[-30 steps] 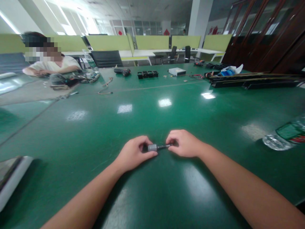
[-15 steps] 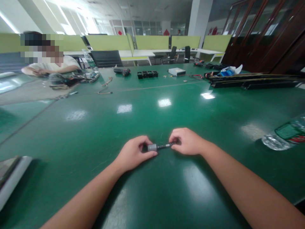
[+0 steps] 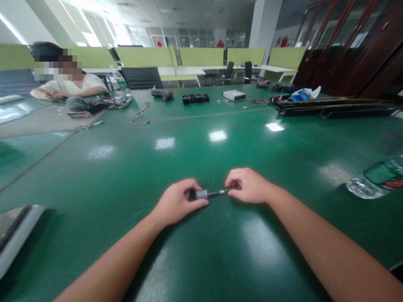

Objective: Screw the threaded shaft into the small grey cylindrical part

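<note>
A small grey cylinder with a thin dark shaft (image 3: 202, 194) lies sideways, low over the green table (image 3: 189, 163). My left hand (image 3: 178, 201) has its thumb and fingers round the grey cylinder end. On the other side, my right hand (image 3: 247, 186) pinches the far tip of the shaft, where a small dark coiled piece (image 3: 229, 189) shows between the fingertips. The exact shape of that piece is too small to tell.
A plastic bottle (image 3: 367, 187) lies at the right. Black rails (image 3: 340, 110), a silver box (image 3: 234, 95), black parts (image 3: 195, 98) and a power tool (image 3: 162, 95) are at the back. A person (image 3: 75, 86) sits back left; a white-edged object (image 3: 23, 239) is near left.
Both hands keep their grip, and the right hand has shifted very slightly to the right. The rest of the view has barely moved.
</note>
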`<action>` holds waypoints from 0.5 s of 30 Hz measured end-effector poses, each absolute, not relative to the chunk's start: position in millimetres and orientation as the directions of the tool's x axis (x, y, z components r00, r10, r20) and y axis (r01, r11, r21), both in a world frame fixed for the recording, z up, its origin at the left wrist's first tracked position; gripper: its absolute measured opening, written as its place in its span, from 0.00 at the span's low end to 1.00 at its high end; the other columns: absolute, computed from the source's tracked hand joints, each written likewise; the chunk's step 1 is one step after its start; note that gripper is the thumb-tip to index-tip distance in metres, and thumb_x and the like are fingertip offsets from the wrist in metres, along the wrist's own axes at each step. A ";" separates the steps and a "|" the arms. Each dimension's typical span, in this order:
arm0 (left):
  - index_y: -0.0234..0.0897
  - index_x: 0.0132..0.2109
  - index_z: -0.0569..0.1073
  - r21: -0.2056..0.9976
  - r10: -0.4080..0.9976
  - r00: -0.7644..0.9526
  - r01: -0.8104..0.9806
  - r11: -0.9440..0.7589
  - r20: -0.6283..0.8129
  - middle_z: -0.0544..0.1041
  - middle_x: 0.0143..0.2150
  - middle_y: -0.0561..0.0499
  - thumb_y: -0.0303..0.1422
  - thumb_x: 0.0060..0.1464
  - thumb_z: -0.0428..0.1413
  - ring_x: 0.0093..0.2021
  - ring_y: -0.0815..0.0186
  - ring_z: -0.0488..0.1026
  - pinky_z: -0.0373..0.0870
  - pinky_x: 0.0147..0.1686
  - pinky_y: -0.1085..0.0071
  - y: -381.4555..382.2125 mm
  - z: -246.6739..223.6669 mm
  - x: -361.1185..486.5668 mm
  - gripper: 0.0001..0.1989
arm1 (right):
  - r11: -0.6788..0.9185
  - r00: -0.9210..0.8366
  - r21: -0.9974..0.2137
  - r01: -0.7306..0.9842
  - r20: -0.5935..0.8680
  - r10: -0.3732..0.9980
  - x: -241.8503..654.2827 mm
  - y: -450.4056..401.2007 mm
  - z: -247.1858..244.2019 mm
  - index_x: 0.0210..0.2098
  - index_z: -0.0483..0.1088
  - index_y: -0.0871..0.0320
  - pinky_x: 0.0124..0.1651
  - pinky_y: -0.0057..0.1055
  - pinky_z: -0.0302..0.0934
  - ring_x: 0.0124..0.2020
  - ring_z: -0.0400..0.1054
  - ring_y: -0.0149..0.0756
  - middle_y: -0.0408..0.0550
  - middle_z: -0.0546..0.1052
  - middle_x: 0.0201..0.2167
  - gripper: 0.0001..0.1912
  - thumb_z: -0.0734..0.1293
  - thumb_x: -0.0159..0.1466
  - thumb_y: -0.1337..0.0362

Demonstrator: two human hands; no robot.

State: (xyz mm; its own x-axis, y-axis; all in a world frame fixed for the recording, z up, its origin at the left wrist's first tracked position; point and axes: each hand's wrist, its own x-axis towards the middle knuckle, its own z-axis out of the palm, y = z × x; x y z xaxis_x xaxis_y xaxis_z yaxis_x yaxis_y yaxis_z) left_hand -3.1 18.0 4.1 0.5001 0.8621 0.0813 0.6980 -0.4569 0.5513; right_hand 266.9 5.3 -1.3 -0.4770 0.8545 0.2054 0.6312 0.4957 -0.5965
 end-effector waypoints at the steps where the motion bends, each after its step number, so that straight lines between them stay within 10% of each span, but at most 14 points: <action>1: 0.38 0.36 0.76 0.551 0.862 0.500 0.699 -0.456 0.080 0.69 0.26 0.56 0.49 0.48 0.64 0.28 0.67 0.64 0.56 0.27 0.73 18.0 4.0 -3.1 0.18 | 0.495 -0.477 -0.597 0.631 0.205 0.855 266.6 5.2 -1.1 0.33 0.77 0.58 0.35 0.27 0.59 0.31 0.68 0.30 0.43 0.76 0.30 0.06 0.72 0.55 0.71; 15: 0.38 0.37 0.77 0.555 0.863 0.499 0.695 -0.457 0.085 0.69 0.26 0.56 0.48 0.48 0.64 0.27 0.67 0.64 0.56 0.28 0.73 19.0 1.9 -3.9 0.17 | 0.391 -0.377 -0.800 0.456 0.225 0.898 230.6 1.7 -23.9 0.51 0.74 0.55 0.40 0.28 0.63 0.33 0.72 0.29 0.42 0.81 0.37 0.22 0.71 0.57 0.73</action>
